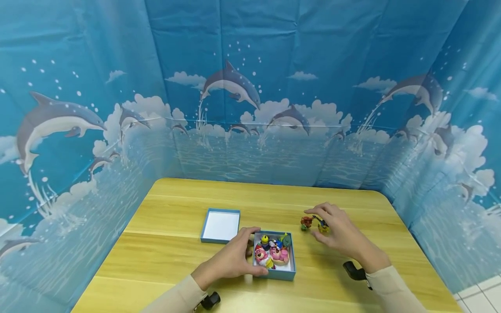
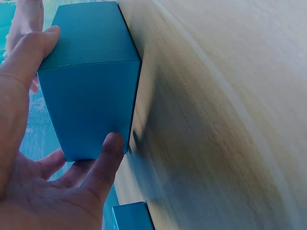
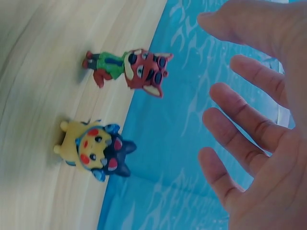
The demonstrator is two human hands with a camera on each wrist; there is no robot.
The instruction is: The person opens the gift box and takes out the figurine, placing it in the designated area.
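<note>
My left hand (image 1: pixel 231 258) holds a small blue box (image 1: pixel 282 275) by its left side, thumb at the front corner and fingers toward the back. Inside the box lie several toy figurines, among them two pink bears (image 1: pixel 279 255). To the right, my right hand (image 1: pixel 342 232) hovers beside two standing figurines, fingers spread apart and gripping nothing. One is a reddish-brown fox figurine (image 3: pixel 145 72) in a green shirt. The other is a yellow figurine (image 3: pixel 86 146) with red cheeks and a dark eared hood. In the right wrist view, the fingers are apart from both.
A shallow blue lid (image 1: pixel 221 226), white inside, lies on the table left of the box and farther back. The wooden table (image 1: pixel 172 217) has a dolphin-print curtain (image 1: pixel 274 156) around its back and sides. Each wrist carries a black strap piece (image 1: pixel 354 271).
</note>
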